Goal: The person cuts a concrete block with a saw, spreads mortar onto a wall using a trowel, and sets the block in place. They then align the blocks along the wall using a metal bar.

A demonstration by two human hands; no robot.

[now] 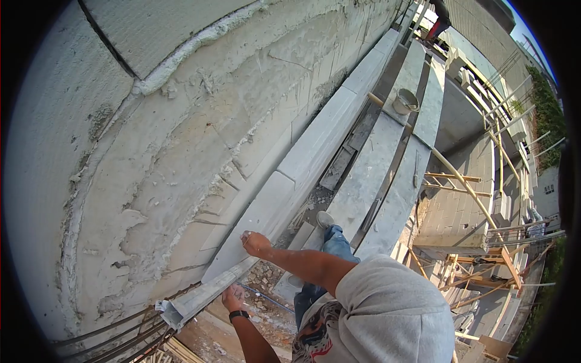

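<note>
A long pale grey block ledge (266, 196) runs along the wall. My right hand (257, 244) rests on top of its near end with the fingers curled in; whatever they pinch is too small to make out. A pale hollow beam (203, 295), open at its near end, lies along the ledge's outer edge. Just below and beside this beam is my left hand (233, 297), a dark band on its wrist. Its fingers look closed, and what they hold, if anything, is hidden.
Scaffold planks (369, 169) stretch away beside the ledge, with a bucket (405, 101) standing on them. Below lie rubble and wooden poles. Dark bars (109, 339) cross at the lower left. Another person (439, 24) stands at the far end. A rough plastered wall (181, 133) rises at left.
</note>
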